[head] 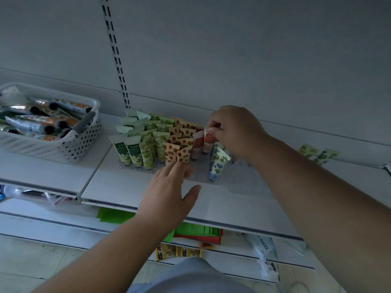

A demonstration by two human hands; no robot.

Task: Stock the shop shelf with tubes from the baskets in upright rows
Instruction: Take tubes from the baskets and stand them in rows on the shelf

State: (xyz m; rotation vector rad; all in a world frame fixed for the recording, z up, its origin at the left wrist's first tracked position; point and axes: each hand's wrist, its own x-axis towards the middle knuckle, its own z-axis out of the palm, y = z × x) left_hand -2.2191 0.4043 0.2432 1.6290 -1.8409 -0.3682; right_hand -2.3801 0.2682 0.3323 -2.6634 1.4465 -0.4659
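Several small tubes stand upright in rows in a clear rack [196,176] on the white shelf [222,199]: green ones [135,151] at the left, orange-patterned ones [177,149] in the middle, blue-flowered ones [218,163] at the right. My right hand [234,130] pinches the top of a white tube with a red label [208,141] standing in the rack behind the blue ones. My left hand [171,191] hovers over the shelf's front with fingers straight, fingertips at the foot of the front orange tubes.
A white perforated basket [69,142] holding several lying tubes sits on the shelf at the left. Two more green tubes [317,153] lie at the far right of the shelf. Lower shelves below hold green and red packets [196,233] and other goods.
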